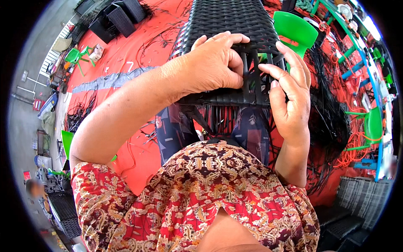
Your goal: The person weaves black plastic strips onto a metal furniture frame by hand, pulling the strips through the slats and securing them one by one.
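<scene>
Left side, floor: red covering (136, 94) with stray dark strips lying on it; worth keeping these clear of the feet.
Left hand (212, 63): over the near-left part of the weave, index stretched along its edge, other fingers curled in; whether a strip is pinched beneath, cannot tell. Best used, I judge, as the steadying side, pressing the finished rows flat.
Woven piece (226, 19): black, directly in front of the person, over the knees, between and beyond the hands; far part closely woven.
Open gap (263, 80): near end, lengthwise strips (246, 73) bare down to the wrapped bar (226, 98). Likely good practice: strict over-under, each strip flat and untwisted, each row pushed snug against the last.
Right hand (294, 86): at the gap's right side, fingers parted and bent, thumb clear of index, no strip plainly gripped. Light fingertips should suit picking up single strips; even pull, no yanking.
Right side: loose black strands (329, 109) heaped beside the piece; could snag, so draw one at a time.
Beyond: green chair (297, 30), near the weave's right edge; elbow room needed.
</scene>
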A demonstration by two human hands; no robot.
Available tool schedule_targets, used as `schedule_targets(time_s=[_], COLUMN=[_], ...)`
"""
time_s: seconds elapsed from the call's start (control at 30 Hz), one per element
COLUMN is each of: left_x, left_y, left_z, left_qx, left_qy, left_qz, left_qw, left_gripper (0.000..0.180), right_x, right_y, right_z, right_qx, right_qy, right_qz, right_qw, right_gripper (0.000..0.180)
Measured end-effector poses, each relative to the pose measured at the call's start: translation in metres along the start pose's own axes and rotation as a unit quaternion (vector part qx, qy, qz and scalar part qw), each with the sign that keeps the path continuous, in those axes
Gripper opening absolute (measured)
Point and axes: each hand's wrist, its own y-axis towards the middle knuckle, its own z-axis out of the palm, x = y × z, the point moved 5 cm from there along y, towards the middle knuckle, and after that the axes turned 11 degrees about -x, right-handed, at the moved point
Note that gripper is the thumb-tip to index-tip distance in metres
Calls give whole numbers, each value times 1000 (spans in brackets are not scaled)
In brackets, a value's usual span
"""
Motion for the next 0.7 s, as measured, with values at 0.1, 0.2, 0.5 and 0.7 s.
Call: schedule_targets(time_s=[0.1,0.2,0.5,0.7], left_x=[2,8,17,26], left_y=[0,-1,6,-10], left_z=[-7,-13,-50,-58], left_qx=[-62,-75,-84,-234], left_qy=[-75,-162,-131,83], left_qz=[17,1,158,196], left_qw=[995,984,975,949], left_gripper=[6,7,9,9], right_x=[3,5,-4,-7], right_y=[4,15,57,62], right_z=[1,3,47,67], right_qx=[10,21,192,269], right_qy=[4,44,167,252], right_qz=[-6,10,31,133], right_qw=[1000,999,967,920], right_gripper=[24,23,19,19])
